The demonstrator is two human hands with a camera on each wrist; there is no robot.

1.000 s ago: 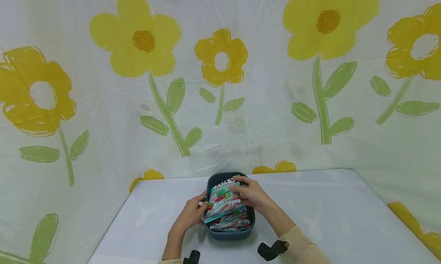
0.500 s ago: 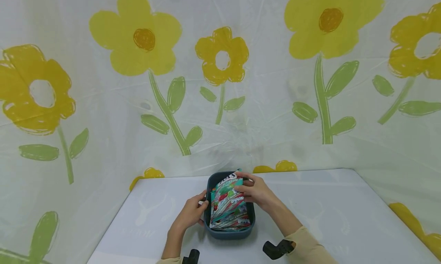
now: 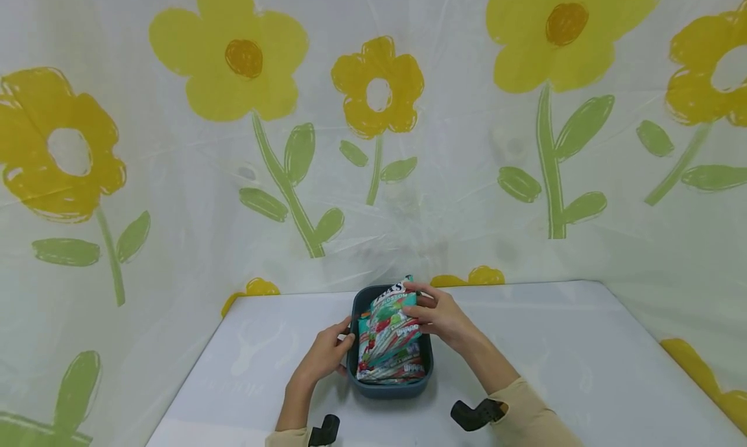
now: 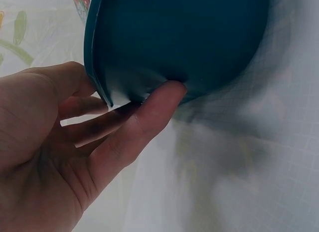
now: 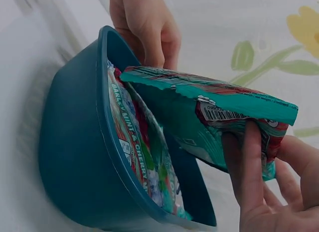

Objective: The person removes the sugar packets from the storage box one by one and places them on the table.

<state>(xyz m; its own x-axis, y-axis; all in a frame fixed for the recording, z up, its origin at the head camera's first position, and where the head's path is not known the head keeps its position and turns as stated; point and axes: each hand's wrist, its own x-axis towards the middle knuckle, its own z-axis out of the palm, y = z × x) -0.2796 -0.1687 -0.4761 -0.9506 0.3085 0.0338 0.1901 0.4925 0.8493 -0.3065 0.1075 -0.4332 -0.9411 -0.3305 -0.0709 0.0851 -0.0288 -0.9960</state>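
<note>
A dark teal plastic bin (image 3: 390,390) stands on the white table, with teal-and-red candy bags (image 5: 137,137) lying inside it. My left hand (image 3: 325,351) grips the bin's left side at the rim; in the left wrist view its fingers (image 4: 159,105) press against the outer wall. Between the thumb and fingers of my right hand (image 3: 443,316) is another candy bag (image 3: 392,327), held by its right edge. That bag tilts over the bin's opening, its far end rising above the back rim. In the right wrist view its back, with a barcode, faces my right fingers (image 5: 252,157).
The white tabletop (image 3: 543,362) extends to both sides of the bin. A pale curtain (image 3: 443,142) printed with yellow flowers hangs directly behind the table's far edge. Black wrist mounts (image 3: 477,414) sit at the sleeves.
My right hand has shifted slightly right, taking the candy bag from the bin's left side to a place further right and back. My left hand stays on the bin.
</note>
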